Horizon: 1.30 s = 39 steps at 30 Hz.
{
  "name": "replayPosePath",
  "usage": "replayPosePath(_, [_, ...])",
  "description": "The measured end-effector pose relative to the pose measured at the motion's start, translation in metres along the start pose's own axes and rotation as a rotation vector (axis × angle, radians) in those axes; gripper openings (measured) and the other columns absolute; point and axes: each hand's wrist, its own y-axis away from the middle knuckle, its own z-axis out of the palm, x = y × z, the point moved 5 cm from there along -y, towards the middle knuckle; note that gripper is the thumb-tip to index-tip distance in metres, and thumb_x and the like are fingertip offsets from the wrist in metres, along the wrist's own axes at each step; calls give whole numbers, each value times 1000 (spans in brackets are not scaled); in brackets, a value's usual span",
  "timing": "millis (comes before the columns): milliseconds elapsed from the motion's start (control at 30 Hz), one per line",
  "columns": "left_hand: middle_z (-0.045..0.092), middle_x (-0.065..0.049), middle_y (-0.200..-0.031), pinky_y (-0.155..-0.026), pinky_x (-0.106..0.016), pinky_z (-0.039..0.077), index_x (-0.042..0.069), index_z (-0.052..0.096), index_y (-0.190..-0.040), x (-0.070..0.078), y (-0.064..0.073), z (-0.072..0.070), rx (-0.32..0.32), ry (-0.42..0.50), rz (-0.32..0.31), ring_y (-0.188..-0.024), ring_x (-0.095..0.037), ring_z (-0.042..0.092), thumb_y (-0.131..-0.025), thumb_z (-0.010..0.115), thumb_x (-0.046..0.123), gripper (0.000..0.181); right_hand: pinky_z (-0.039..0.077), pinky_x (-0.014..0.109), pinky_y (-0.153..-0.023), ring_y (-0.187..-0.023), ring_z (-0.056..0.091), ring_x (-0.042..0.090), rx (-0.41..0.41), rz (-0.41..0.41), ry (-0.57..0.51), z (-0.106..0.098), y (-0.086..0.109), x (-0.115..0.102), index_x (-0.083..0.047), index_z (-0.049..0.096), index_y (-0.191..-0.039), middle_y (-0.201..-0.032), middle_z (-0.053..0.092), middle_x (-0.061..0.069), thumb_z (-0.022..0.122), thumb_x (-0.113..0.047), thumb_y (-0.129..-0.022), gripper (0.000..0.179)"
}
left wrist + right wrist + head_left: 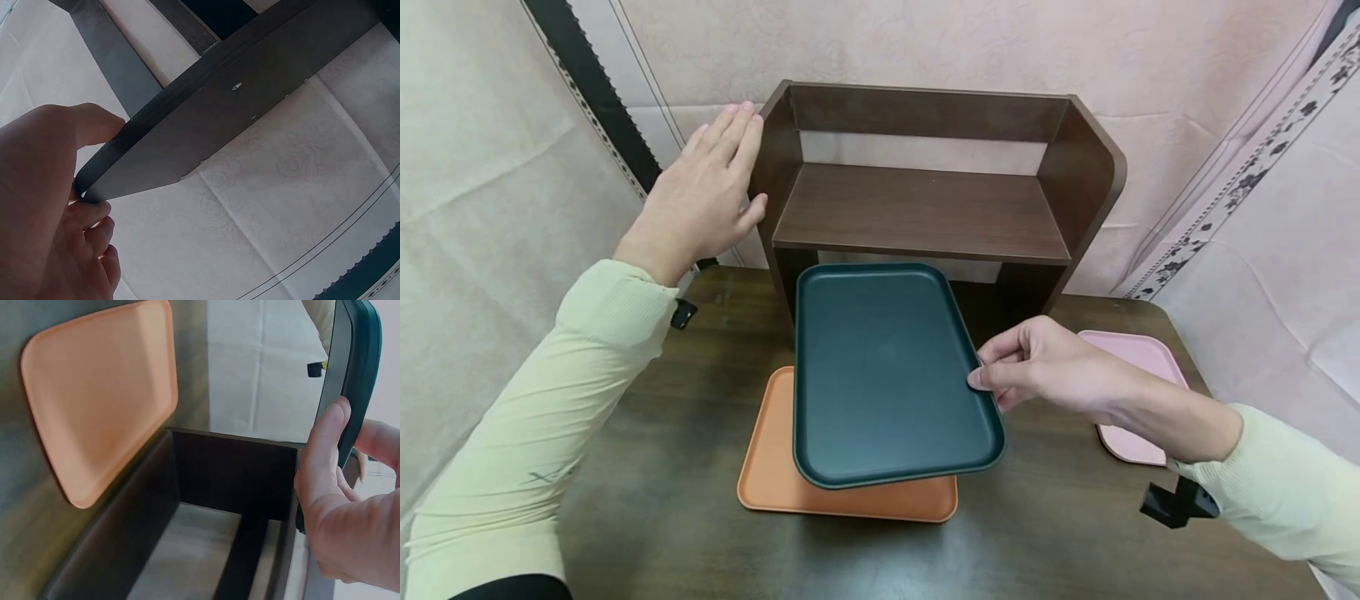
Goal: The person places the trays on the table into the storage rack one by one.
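Observation:
My right hand [1045,367] pinches the right edge of a dark green rectangular tray [887,375], thumb on top and fingers beneath. The tray is held over an orange tray [850,497] on the table and hides much of it in the head view; the right wrist view shows more of that orange tray [103,400]. My left hand [703,179] rests against the left side panel of a dark brown wooden shelf [917,208], its fingers extended. In the left wrist view the thumb lies at the edge of the side panel [206,106].
A pink tray [1131,354] lies on the table [700,533] at the right, partly hidden by my right forearm. The shelf stands at the back of the table with an open space under its board. Pale cloth [925,42] hangs behind and at both sides.

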Motion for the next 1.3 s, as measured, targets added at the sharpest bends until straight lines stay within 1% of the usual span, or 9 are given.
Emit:
replayPosePath(167, [1,-22,-178,-136,-54,9,-6,3,-167,1,0,0,9,-3,1,-166,-40,5,-109,47,28,80,66,34,-87,-81,76,20,10,-14,-5,-6,-6,-15,0,75,-92,-88,77,4,73,-14,-95,14])
replayPosePath(300, [1,-22,-178,-136,-54,9,-6,4,-167,1,1,-1,7,-6,0,-166,-40,5,-109,48,28,81,66,34,-87,-80,76,20,37,-17,-4,-12,-13,-26,-4,72,-83,-94,76,5,74,-13,-95,15])
replayPosePath(500, [1,-23,-178,-136,-55,9,-6,3,-167,-1,1,0,-1,1,1,-166,-40,5,-109,47,27,80,66,31,-84,-78,76,15,81,-22,-36,-17,-32,-38,-8,70,-78,-98,73,3,74,-10,-94,17])
replayPosePath(667, [3,-24,-177,-136,-56,10,-7,5,-167,-1,2,0,16,5,12,-166,-41,6,-108,48,27,80,66,31,-85,-77,68,11,123,-22,-49,-25,-49,-46,-6,75,-86,-107,69,5,73,-8,-95,10])
replayPosePath(733, [4,-24,-177,-136,-56,10,-7,5,-167,-1,2,-1,20,4,15,-166,-41,6,-108,48,27,80,66,30,-86,-77,65,9,140,-19,-50,-28,-55,-48,-2,77,-94,-112,66,6,72,-8,-96,7])
replayPosePath(800, [3,-23,-177,-136,-56,11,-7,5,-167,-1,2,-1,22,3,16,-166,-41,6,-108,48,27,80,66,29,-86,-78,63,8,155,-12,-58,-31,-62,-51,3,76,-107,-118,64,8,72,-8,-96,16])
replayPosePath(933, [3,-23,-178,-136,-55,10,-7,5,-167,-1,2,-2,24,2,21,-166,-40,6,-108,48,28,80,65,27,-87,-82,67,9,187,-5,-55,-38,-75,-55,10,70,-128,-126,64,11,71,-10,-98,36])
replayPosePath(1033, [2,-22,-178,-136,-55,9,-6,4,-167,-1,1,-2,14,-2,21,-166,-40,5,-109,47,28,80,65,28,-88,-85,68,10,208,-5,-47,-44,-84,-57,10,69,-130,-122,67,9,70,-12,-100,38])
replayPosePath(1300, [3,-23,-178,-136,-55,10,-7,5,-167,0,2,-3,16,0,22,-166,-41,6,-108,47,27,80,66,28,-86,-83,71,10,251,32,-81,-60,-109,-62,6,72,-128,-93,77,2,72,-15,-100,36])
